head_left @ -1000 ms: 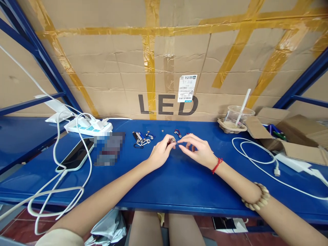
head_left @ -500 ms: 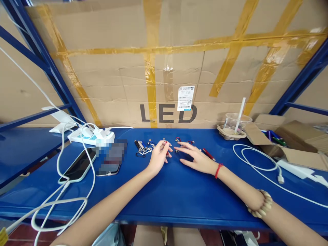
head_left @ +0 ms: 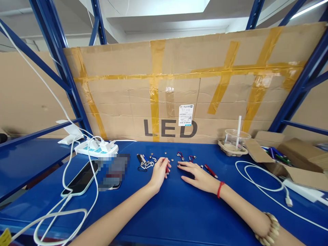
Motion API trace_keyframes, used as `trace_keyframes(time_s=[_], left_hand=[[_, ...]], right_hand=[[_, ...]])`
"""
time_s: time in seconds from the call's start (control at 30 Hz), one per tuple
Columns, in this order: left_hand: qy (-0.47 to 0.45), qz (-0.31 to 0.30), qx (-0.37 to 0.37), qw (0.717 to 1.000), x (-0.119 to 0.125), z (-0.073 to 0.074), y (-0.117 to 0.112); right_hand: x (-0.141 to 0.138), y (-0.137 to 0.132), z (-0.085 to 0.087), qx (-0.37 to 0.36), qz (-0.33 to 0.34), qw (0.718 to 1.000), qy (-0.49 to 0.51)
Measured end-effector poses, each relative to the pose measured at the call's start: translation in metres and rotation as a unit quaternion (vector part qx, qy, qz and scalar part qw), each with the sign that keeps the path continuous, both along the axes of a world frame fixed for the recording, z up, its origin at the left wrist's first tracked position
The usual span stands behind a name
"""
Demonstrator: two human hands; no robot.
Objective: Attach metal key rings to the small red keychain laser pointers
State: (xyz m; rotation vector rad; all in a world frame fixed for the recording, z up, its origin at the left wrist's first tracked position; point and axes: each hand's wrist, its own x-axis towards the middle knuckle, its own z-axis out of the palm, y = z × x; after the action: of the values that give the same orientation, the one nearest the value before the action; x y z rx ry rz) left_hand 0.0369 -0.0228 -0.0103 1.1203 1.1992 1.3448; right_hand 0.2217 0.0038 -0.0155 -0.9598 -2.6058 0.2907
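Note:
My left hand (head_left: 158,175) is closed around a small red metal tube (head_left: 167,169), like a keychain flashlight body; part of it is hidden by the fingers. To its right, my right hand (head_left: 197,175) hovers low or rests on the blue tabletop, fingers spread; contact is hard to tell. Beyond the hands lie red carabiner clips (head_left: 180,156) and tiny round discs (head_left: 172,160), resembling button cells. Another red tube (head_left: 210,171) lies beside my right hand. Left of my left hand, several black, silver and blue tubes (head_left: 144,159) lie with a silver carabiner (head_left: 149,165).
At left are a phone (head_left: 81,179), a blurred dark device (head_left: 116,171), a white power strip (head_left: 96,149) and looping cables. At right stand a plastic cup with straw (head_left: 234,139), an open cardboard box (head_left: 302,176) and a white cable (head_left: 266,184). A large carton (head_left: 123,99) backs the table.
The camera view has tilted up, so everything sits lower and the ceiling shows. The red tube in my left hand is now more visible. My right hand remains spread in about the same place.

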Motion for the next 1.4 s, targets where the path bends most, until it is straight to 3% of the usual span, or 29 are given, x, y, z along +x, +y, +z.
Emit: trace_keyframes(time_s=[0.37,0.77,1.03,1.4], left_hand=[[-0.002,0.004,-0.013,1.0,0.001,0.002,-0.001],[-0.035,-0.009,-0.039,0.999,-0.004,0.0,0.004],[0.02,-0.029,-0.019,0.999,0.0,0.003,0.003],[0.002,-0.036,-0.032,0.999,-0.001,0.005,0.004]], right_hand=[[0.0,0.001,0.0,-0.031,-0.018,0.999,0.005],[0.0,0.0,0.009,0.004,0.017,1.0,0.009],[0.001,0.002,0.01,0.019,0.034,0.999,0.022],[0.002,0.003,0.009,0.016,0.033,0.999,0.035]])
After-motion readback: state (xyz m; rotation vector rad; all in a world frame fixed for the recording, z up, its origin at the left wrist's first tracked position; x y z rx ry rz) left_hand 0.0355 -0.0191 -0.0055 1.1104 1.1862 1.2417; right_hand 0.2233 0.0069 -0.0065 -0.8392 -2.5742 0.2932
